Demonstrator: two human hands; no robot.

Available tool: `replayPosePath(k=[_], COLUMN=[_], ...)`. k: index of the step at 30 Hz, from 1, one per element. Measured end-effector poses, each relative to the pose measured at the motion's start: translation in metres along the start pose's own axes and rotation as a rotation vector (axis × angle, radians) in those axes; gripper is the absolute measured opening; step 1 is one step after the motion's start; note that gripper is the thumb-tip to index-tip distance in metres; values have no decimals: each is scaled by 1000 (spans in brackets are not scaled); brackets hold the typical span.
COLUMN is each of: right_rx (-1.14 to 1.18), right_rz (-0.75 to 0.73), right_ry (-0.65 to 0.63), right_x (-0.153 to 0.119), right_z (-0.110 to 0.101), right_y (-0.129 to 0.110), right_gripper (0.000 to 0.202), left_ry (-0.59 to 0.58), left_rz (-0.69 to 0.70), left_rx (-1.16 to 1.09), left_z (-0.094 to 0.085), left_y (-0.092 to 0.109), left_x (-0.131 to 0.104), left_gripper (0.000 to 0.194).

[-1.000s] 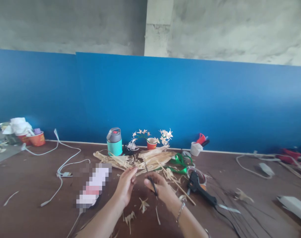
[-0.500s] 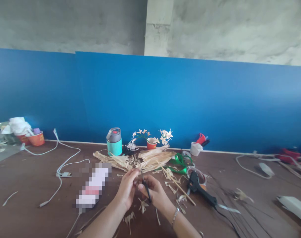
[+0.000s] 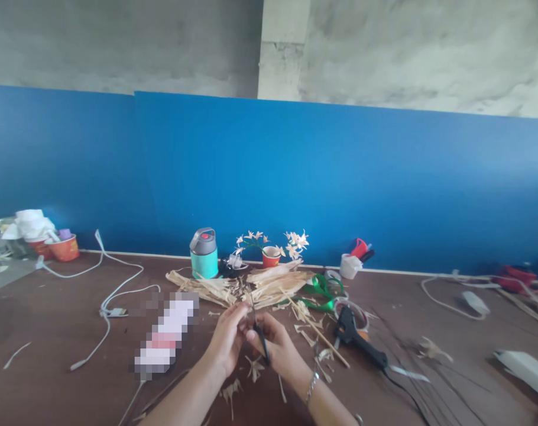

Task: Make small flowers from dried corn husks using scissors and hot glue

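Right hand (image 3: 278, 343) curls round scissors (image 3: 262, 343); left hand (image 3: 227, 335) half curls beside them (its hold, I cannot tell); husks (image 3: 281, 284) lie beyond.

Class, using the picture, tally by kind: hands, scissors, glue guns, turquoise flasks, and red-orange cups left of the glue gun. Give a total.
Hands, left and right: 2
Scissors: 1
Glue gun: 1
Turquoise flask: 1
Red-orange cups: 3
Total: 8

Here the right hand (image 3: 275, 343) hides part of the scissors (image 3: 262, 340); anything in the left hand (image 3: 229, 337) is too small to tell; over left, coarse blocks blur a long pale object (image 3: 165, 337); near right, a white box (image 3: 524, 373) runs off the edge.
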State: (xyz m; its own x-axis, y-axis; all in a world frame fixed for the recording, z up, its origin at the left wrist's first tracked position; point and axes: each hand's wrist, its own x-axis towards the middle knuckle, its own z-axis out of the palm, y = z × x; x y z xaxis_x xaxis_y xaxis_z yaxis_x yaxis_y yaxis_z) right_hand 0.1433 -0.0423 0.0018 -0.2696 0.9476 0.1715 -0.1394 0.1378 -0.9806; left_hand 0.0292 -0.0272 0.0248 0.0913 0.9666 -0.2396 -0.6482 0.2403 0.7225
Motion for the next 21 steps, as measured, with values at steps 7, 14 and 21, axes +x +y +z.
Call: replayPosePath(k=[7, 14, 21], right_rx=[1, -25, -17], right_rz=[-47, -66, -68], right_ry=[-16, -4, 0], right_x=[1, 2, 2], right_z=[-1, -1, 0], right_y=[2, 2, 3], right_gripper=[33, 31, 31], left_ry=[-2, -11, -5], left_rz=[11, -14, 35], left_rx=[-12, 0, 17], left_z=[-1, -1, -3], left_y=[-1, 1, 0], left_x=[1, 1, 5], left_gripper=[25, 26, 26])
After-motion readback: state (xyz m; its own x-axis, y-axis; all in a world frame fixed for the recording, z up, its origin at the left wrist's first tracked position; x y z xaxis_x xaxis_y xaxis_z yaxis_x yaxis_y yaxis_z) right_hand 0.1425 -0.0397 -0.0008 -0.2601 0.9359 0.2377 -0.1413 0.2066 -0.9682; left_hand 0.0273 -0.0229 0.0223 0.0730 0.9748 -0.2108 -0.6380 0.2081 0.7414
